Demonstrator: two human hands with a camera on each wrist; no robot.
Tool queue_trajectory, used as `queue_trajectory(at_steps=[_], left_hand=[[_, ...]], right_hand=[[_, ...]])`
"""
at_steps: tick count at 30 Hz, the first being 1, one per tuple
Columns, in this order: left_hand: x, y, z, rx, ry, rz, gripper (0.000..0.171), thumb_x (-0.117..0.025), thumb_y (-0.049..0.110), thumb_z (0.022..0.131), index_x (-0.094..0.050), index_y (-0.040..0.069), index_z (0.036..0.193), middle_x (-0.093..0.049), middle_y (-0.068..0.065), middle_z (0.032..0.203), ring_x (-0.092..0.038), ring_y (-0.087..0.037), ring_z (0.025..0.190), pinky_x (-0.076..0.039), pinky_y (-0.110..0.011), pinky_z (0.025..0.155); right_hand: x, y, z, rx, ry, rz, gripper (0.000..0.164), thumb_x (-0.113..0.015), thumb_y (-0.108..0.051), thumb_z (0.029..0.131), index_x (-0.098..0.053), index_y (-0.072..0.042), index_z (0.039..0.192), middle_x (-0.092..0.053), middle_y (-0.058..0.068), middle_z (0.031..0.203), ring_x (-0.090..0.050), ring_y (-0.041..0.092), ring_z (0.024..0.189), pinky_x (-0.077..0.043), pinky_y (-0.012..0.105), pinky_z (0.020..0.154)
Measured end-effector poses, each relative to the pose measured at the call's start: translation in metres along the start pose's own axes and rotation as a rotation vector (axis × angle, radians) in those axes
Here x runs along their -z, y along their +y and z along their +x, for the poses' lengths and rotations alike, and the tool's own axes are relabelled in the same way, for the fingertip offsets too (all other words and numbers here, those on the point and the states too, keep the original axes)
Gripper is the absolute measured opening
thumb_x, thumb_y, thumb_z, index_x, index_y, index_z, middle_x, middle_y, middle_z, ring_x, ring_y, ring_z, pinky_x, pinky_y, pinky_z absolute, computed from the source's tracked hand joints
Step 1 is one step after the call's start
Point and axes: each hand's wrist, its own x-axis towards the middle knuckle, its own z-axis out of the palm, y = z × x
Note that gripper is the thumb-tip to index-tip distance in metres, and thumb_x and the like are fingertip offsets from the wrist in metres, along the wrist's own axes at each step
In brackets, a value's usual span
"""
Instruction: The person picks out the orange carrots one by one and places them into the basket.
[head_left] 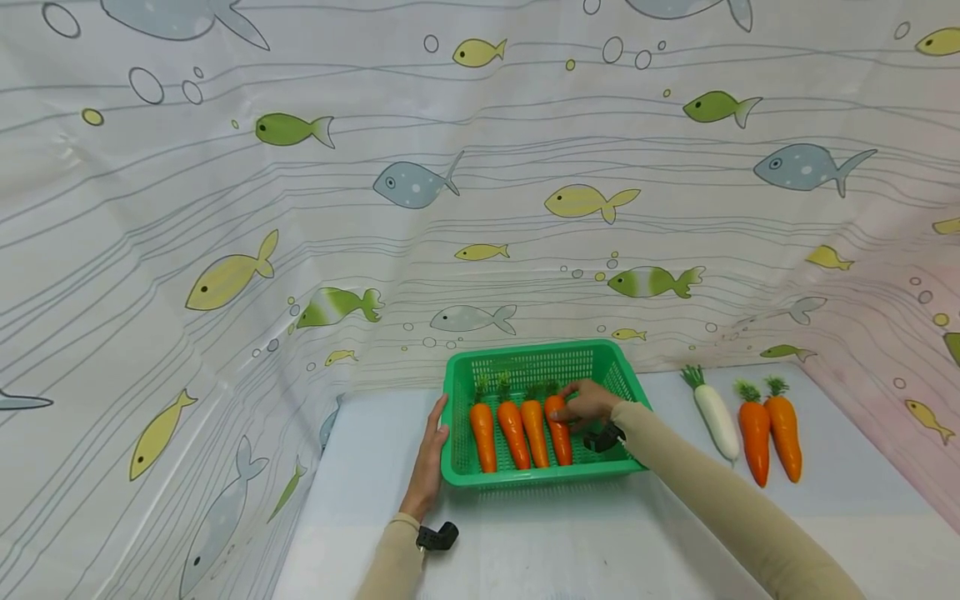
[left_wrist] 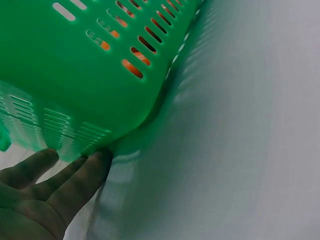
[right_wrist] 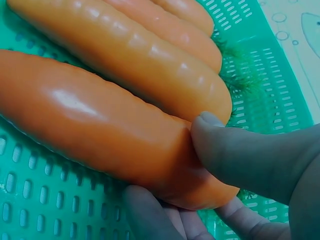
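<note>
The right hand [head_left: 588,402] grips the rightmost carrot [head_left: 560,442] between thumb and fingers inside a green plastic basket [head_left: 540,475], beside three other carrots [head_left: 484,437]; the left hand [head_left: 429,462], fingers extended, rests against the basket's left side. The step appears to be aligning the row; the next move probably calls for loosening that grip. Surfaces: carrots glossy, tapered, faintly ridged; basket walls slotted.

You have a white table [head_left: 570,542] before you. On it, to your right, lie a white radish [head_left: 717,421] and, just beside it, two carrots [head_left: 754,442], green tops pointing away from you. Behind the table you face a pale, creased sheet [head_left: 495,146] printed with wavy lines, bubbles and yellow, green and grey-blue fish [head_left: 581,202].
</note>
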Motion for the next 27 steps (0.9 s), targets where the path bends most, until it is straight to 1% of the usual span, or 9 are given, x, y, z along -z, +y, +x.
queue_trajectory(at_steps=[9,17,22,27], left_hand=[[-0.0009,0.0017,-0.0008,-0.005,0.004,-0.007,0.055,-0.027,0.042,0.115,-0.022,0.039,0.169,-0.014,0.001,0.179,-0.010,-0.034,0.166,-0.007,-0.072,0.128],[-0.0011,0.0014,-0.0013,-0.013,0.000,-0.024,0.056,-0.027,0.038,0.115,-0.021,0.037,0.170,-0.013,-0.001,0.180,-0.009,-0.036,0.166,-0.006,-0.074,0.127],[-0.0017,0.0016,-0.0017,-0.011,0.000,-0.019,0.055,-0.026,0.036,0.115,-0.021,0.037,0.170,-0.013,-0.001,0.180,-0.010,-0.035,0.166,-0.007,-0.073,0.127],[-0.0015,0.0024,-0.0023,-0.014,0.001,-0.014,0.056,-0.027,0.038,0.115,-0.021,0.037,0.170,-0.013,-0.001,0.180,-0.011,-0.036,0.166,-0.008,-0.074,0.127]], right_hand=[[0.0001,-0.0009,-0.0020,0.005,-0.006,-0.001,0.065,-0.078,-0.015,0.097,-0.045,0.012,0.147,-0.070,0.027,0.120,-0.077,0.041,0.100,-0.065,0.049,0.086],[-0.0019,-0.0036,-0.0021,-0.007,0.002,0.017,0.065,-0.080,-0.013,0.094,-0.048,0.012,0.145,-0.067,0.028,0.125,-0.078,0.035,0.097,-0.066,0.046,0.084],[-0.0005,-0.0037,-0.0041,0.000,-0.011,0.025,0.068,-0.080,-0.013,0.095,-0.046,0.013,0.147,-0.066,0.029,0.126,-0.077,0.037,0.099,-0.065,0.048,0.085],[0.0008,-0.0043,-0.0068,0.008,-0.026,0.012,0.068,-0.078,-0.014,0.096,-0.044,0.014,0.148,-0.069,0.028,0.123,-0.077,0.038,0.101,-0.065,0.049,0.085]])
